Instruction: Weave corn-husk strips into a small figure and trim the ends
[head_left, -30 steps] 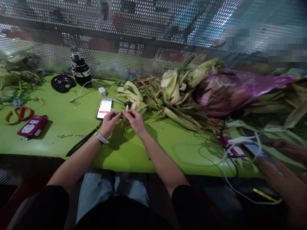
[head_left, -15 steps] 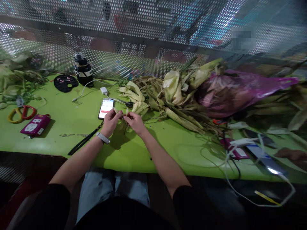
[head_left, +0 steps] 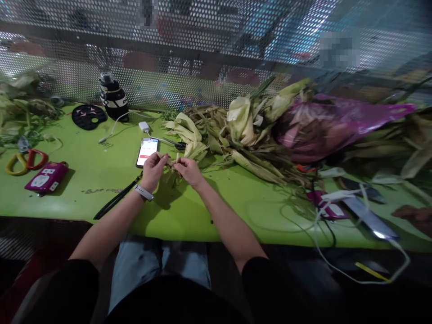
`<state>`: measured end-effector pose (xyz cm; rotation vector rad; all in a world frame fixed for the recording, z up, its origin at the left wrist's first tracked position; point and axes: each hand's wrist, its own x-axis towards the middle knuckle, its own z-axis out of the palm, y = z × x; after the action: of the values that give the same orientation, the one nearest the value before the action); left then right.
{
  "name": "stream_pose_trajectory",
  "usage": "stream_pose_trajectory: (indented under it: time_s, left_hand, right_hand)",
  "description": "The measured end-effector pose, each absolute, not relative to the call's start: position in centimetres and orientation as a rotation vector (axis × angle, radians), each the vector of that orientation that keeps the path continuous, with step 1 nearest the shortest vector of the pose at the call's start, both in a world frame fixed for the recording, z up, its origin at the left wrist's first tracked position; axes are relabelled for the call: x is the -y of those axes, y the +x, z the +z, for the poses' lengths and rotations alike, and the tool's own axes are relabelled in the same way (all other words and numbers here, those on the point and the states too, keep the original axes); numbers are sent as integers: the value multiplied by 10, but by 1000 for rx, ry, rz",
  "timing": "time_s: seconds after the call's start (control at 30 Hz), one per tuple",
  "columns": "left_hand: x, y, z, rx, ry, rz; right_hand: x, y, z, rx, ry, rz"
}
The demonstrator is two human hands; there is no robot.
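Your left hand and right hand are both pinching thin, pale husk at the fingertips; exact finger contact is too small to tell. The husk is sitting just left of mid-frame, over the green table, with loose bits hanging below. Phone is lying just beyond your left hand; the pile is spreading from mid-frame to upper right.

Risks: husk is looking thin, so uneven pulling could be tearing it. A weak pinch could be letting it slip. Left knuckles are crowding the phone; a wide swing could be bumping it. Pile is sitting near your right fingers, so stray leaves could be snagging.
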<state>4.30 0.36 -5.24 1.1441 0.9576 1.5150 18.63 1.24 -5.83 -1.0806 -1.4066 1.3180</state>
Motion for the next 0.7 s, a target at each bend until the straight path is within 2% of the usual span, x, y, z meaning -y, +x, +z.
stream_pose_trajectory:
  time_s: [0.3, 0.47, 0.7]
  left_hand:
    - [-11, 31, -55, -911, 1109, 1391]
    - [-13, 20, -45, -964, 1209, 1161]
    - [-10, 14, -36, -951, 1375, 879]
  right_hand:
    - [-13, 190, -47, 1241, -1063, 1322]
    - [-14, 197, -42, 1236, -1036, 1258]
    - [-11, 196, -41, 1328, -1011, 1416]
